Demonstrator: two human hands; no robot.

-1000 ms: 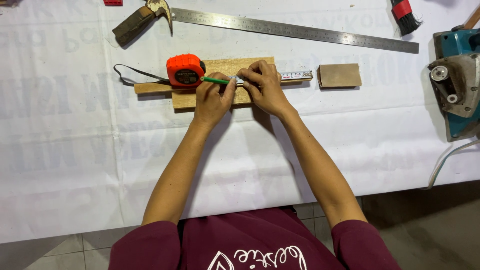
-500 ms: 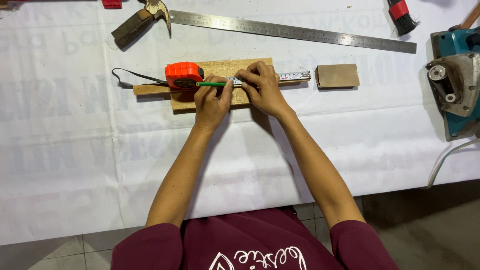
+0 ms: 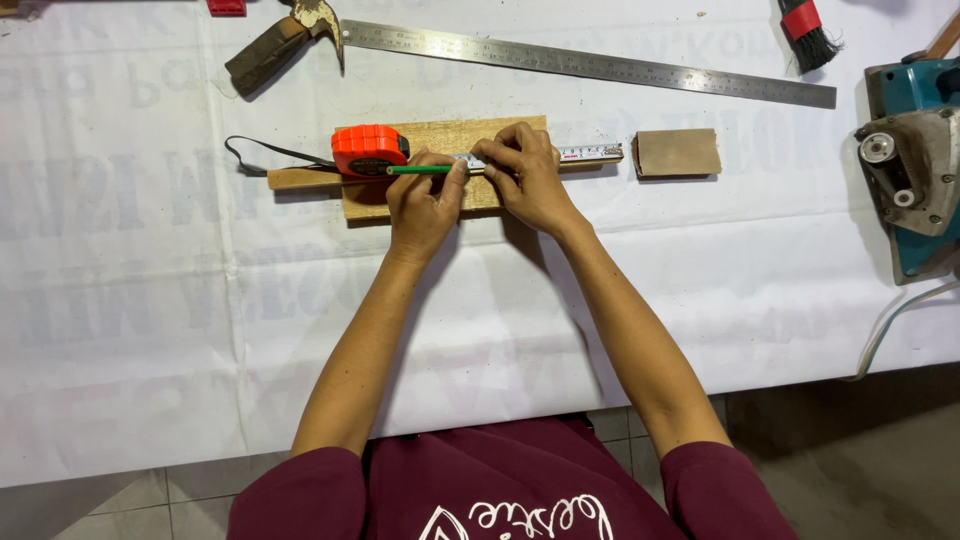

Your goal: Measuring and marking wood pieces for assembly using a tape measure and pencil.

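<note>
Head view: left hand [image 3: 425, 205] grips a green pencil [image 3: 420, 170]; right hand [image 3: 530, 180] presses the tape blade [image 3: 590, 153] flat.

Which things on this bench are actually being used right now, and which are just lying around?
In use: left hand, green pencil, right hand, tape measure, wooden board, thin wooden strip.

Lying about: hammer, steel ruler, brush, small wood block, power planer.

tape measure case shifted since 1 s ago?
No. The orange tape measure case sits at the same left end of the wooden board, same gap below the steel ruler; slight frame offsets are camera motion.
</note>
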